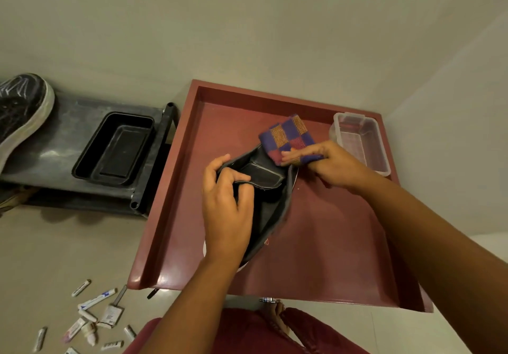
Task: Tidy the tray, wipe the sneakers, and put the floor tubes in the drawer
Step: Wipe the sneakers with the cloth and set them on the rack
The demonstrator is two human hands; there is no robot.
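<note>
- A pale floor (55, 257) runs under a plain wall, with a dark low shelf (63, 145) at the left.
- On the red tray (330, 243) a dark sneaker (270, 189) is gripped at its collar by the left hand (225, 205), fingers curled round the edge.
- The right hand (327, 161) pinches a checked cloth (288, 139) against the sneaker's opening.
- A clear plastic box (362, 142) sits in the tray's far right corner.
- A second sneaker (22, 112) and a black container (115, 150) rest on the shelf.
- Tubes (90, 318) lie scattered on the floor, lower left.
</note>
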